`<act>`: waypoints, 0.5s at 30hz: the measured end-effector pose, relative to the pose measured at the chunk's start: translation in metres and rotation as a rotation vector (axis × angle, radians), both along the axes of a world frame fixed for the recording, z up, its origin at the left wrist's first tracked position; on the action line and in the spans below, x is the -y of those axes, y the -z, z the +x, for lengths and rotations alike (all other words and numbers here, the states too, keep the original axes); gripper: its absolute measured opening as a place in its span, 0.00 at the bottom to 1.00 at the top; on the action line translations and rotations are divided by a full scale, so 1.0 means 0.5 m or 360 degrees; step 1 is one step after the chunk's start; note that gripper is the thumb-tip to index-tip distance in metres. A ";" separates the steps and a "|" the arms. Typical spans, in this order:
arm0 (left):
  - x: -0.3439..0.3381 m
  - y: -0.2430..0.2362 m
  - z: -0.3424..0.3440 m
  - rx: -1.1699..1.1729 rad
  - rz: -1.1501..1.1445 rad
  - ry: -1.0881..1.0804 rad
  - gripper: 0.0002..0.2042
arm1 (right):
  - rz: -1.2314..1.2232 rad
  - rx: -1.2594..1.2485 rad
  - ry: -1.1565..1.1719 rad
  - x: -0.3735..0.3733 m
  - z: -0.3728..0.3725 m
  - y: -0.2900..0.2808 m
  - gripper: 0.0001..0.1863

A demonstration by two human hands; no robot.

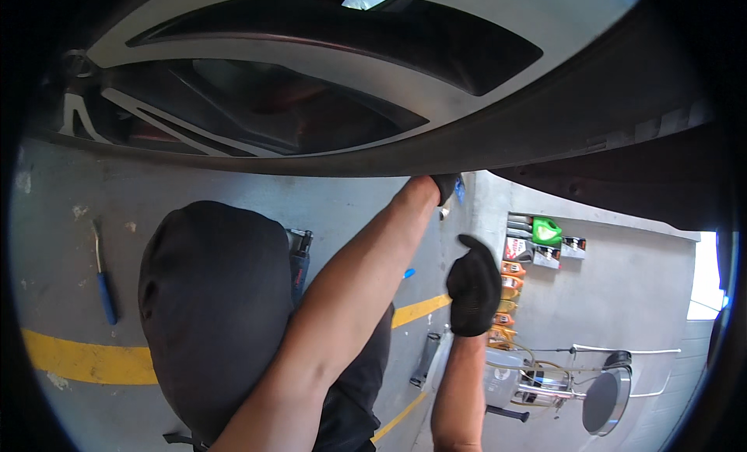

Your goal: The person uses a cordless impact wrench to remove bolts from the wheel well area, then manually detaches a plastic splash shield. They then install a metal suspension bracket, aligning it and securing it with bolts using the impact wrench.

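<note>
A car wheel with a grey-and-black alloy rim point(311, 59) and dark tyre point(498, 140) fills the top of the view. My left hand point(446, 189), in a black glove, reaches up to the tyre's lower edge, which hides most of its fingers. Beside it shows a small blue thing point(460, 190), too little visible to name. Lower and to the right, my right hand point(475, 290), also black-gloved, is raised with one digit standing apart and nothing visible in it. It touches neither the wheel nor my left hand.
My dark-clad knee point(214, 312) is at centre left, partly covering a blue-grey tool point(299, 265). A blue-handled tool point(104, 284) lies on the grey floor near a yellow stripe point(85, 357). Bottles point(510, 284), a green jug point(547, 231) and wheeled equipment point(545, 378) stand by the wall.
</note>
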State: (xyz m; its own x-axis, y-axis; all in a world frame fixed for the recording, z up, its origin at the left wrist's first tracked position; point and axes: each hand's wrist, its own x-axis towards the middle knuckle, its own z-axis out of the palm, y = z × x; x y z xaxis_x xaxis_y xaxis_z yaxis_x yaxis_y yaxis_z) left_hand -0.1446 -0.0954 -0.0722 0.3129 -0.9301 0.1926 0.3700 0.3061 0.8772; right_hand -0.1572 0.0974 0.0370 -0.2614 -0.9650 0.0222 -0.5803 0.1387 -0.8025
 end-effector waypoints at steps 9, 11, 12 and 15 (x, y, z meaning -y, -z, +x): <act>-0.001 -0.045 0.033 -0.0207 -0.0061 0.0120 0.23 | -0.0004 -0.1546 -0.0250 0.137 0.015 -0.194 0.10; -0.002 -0.045 0.038 -0.0242 -0.0068 0.0134 0.23 | 0.0006 -0.1650 -0.0264 0.136 0.022 -0.201 0.09; -0.003 -0.045 0.042 -0.0249 -0.0070 0.0140 0.23 | -0.0070 -0.1829 -0.0329 0.133 0.024 -0.201 0.09; -0.003 -0.039 0.056 -0.0269 -0.0073 0.0137 0.23 | -0.0286 -0.2317 -0.0490 0.120 0.039 -0.211 0.10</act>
State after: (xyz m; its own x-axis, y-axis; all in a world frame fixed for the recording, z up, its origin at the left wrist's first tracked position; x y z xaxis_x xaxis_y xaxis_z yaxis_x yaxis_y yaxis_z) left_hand -0.1165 -0.0941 -0.0528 0.2643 -0.9461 0.1870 0.5373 0.3055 0.7861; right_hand -0.1377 0.0374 0.1425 0.3007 -0.9329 0.1984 -0.8519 -0.1692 0.4955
